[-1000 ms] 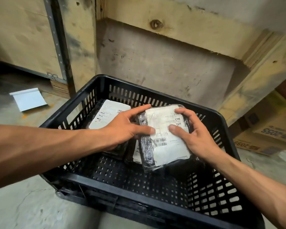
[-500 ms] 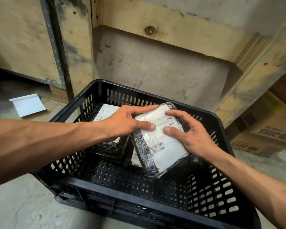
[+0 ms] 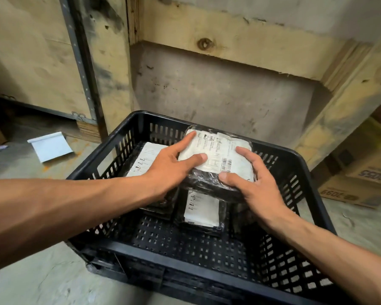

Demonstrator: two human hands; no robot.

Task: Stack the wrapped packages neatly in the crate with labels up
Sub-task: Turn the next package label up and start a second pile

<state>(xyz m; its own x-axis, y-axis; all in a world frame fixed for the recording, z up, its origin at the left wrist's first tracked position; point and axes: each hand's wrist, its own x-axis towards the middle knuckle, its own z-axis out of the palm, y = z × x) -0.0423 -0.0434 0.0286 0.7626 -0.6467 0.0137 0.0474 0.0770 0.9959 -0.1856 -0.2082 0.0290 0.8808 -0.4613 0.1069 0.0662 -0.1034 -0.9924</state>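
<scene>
Black film wraps the top package (image 3: 220, 159), label up, near the crate (image 3: 312, 172) far edge; left hand (image 3: 169, 168) and right hand (image 3: 255, 186) clasp its 2 sides; its long axis runs diagonally above 2 lower packages (image 3: 201, 209).

Hands (image 3: 207, 175) around package (image 3: 220, 155) above crate (image 3: 312, 194)

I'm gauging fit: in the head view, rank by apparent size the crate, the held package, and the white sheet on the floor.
1. crate
2. held package
3. white sheet, though it lies farther away, so this last ranking is unsure.
</scene>
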